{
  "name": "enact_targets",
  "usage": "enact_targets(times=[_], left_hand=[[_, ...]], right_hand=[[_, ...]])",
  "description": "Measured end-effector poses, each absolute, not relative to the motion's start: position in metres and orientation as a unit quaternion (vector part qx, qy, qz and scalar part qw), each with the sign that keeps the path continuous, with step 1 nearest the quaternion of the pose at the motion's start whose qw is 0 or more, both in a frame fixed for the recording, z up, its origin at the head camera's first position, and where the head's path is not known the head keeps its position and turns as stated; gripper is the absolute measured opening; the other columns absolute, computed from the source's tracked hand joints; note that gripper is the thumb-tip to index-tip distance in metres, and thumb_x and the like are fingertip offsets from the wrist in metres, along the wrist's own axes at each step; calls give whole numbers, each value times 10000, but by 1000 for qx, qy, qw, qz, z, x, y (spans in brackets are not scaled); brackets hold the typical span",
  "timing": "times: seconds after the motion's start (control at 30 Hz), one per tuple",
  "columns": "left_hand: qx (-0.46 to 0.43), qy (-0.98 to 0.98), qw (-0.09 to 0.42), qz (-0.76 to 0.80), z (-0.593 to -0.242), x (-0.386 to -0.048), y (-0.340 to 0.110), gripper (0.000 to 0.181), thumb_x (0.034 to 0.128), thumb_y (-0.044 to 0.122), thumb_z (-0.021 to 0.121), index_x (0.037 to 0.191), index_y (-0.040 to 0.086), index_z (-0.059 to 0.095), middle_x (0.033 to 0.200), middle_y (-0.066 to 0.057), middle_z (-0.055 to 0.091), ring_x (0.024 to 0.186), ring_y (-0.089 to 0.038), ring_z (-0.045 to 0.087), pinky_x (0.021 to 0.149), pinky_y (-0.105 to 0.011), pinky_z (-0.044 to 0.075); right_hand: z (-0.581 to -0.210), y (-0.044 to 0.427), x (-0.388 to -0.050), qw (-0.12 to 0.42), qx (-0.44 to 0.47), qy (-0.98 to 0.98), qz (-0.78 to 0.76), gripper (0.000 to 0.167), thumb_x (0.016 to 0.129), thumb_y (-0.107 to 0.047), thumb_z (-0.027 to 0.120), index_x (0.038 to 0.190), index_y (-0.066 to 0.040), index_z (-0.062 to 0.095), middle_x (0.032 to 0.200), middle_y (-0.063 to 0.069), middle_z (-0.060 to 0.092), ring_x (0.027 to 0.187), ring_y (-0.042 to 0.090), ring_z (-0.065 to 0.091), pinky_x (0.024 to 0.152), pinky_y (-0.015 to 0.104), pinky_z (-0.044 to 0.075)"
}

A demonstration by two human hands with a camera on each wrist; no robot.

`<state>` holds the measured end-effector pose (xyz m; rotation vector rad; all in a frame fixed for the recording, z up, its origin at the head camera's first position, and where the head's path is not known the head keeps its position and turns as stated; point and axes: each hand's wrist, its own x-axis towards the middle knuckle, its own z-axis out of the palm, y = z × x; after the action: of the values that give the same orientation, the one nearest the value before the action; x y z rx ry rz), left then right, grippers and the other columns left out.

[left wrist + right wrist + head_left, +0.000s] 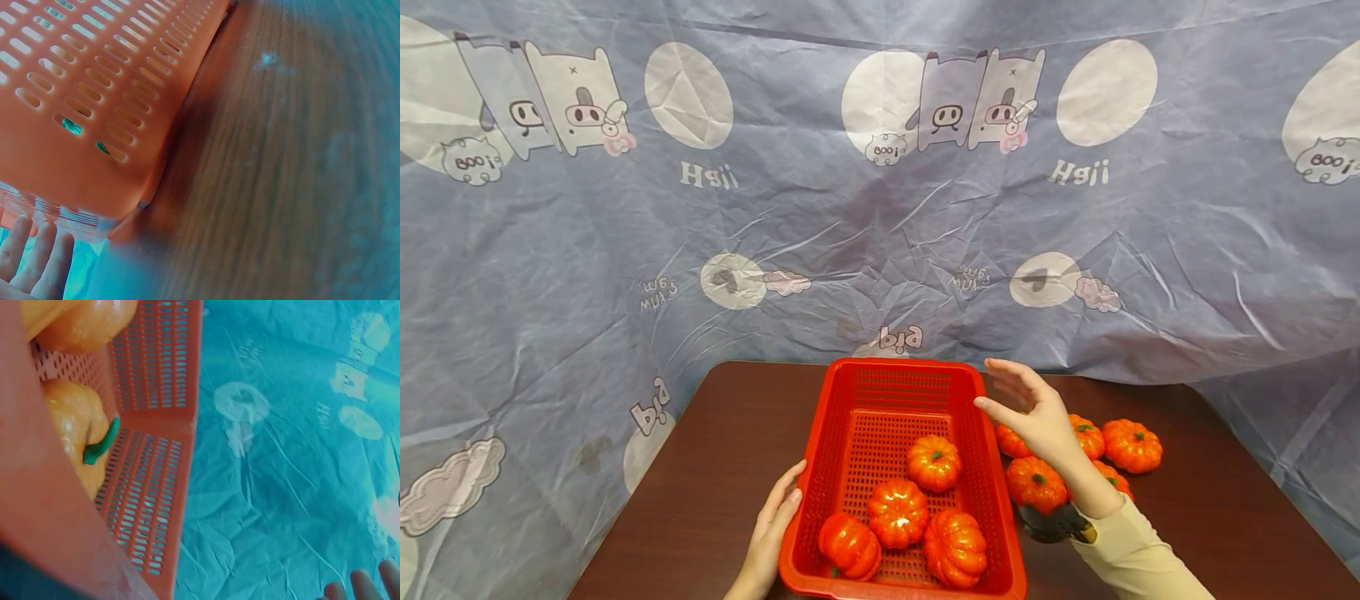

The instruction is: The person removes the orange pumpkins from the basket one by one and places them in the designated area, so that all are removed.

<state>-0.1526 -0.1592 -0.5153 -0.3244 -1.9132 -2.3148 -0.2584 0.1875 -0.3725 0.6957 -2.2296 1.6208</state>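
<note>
A red perforated plastic basket (pixel 872 433) holds several shiny orange pumpkins (pixel 898 513) with green stems, mostly toward its near end. My left hand (pixel 771 525) lies along the basket's left side, fingers extended and touching the wall near the rim. In the left wrist view its fingertips (pixel 47 250) show beside the basket's corner. Over the basket's right rim hovers my right hand (pixel 1033 417), thumb and fingers spread, holding nothing. Its fingertips (pixel 362 584) show at the lower corner of the right wrist view, apart from the basket.
More orange pumpkins (pixel 1132 446) sit on the table right of the basket, partly hidden by the right forearm. A black object (pixel 1048 525) is by the right cuff. The dark brown table (pixel 730 450) backs onto a grey-blue printed cloth (pixel 880 225).
</note>
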Motion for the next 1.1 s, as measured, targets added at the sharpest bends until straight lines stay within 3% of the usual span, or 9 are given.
enact_targets(times=[0.17, 0.37, 0.53, 0.73, 1.1], left_hand=[[-103, -635, 61, -763, -515, -153, -159, 429, 1031, 193, 341, 1444, 84, 304, 1373, -262, 353, 1171, -276, 488, 900, -339, 473], [-105, -637, 63, -761, -515, -152, -159, 427, 1031, 186, 334, 1446, 87, 301, 1362, -269, 357, 1168, -304, 485, 896, -348, 476], [-105, -636, 62, -762, -515, -152, -159, 428, 1032, 189, 333, 1447, 90, 300, 1362, -269, 356, 1170, -317, 482, 895, -351, 477], [-107, -639, 61, -759, -515, -152, -159, 430, 1033, 193, 329, 1450, 93, 292, 1363, -269, 353, 1168, -311, 485, 895, -351, 477], [-105, -641, 61, -758, -515, -153, -160, 425, 1033, 191, 328, 1447, 102, 299, 1361, -264, 361, 1171, -308, 485, 898, -346, 474]], right_hand=[[-380, 176, -266, 113, 281, -786, 540, 529, 783, -106, 767, 1267, -76, 556, 1261, 123, 569, 1138, 218, 549, 945, 353, 439], [-387, 162, -275, 75, 335, -775, 530, 527, 768, -101, 778, 1246, -60, 560, 1238, 149, 572, 1127, 260, 551, 949, 352, 435], [-393, 151, -281, 12, 366, -776, 514, 546, 772, -154, 782, 1251, -34, 549, 1249, 153, 564, 1145, 269, 542, 950, 395, 436], [-402, 147, -287, -77, 372, -788, 484, 567, 769, -237, 786, 1264, -102, 546, 1260, 81, 567, 1178, 314, 514, 968, 487, 402], [-423, 136, -294, -142, 380, -775, 484, 547, 759, -136, 789, 1238, -25, 550, 1257, 155, 560, 1186, 362, 495, 987, 533, 362]])
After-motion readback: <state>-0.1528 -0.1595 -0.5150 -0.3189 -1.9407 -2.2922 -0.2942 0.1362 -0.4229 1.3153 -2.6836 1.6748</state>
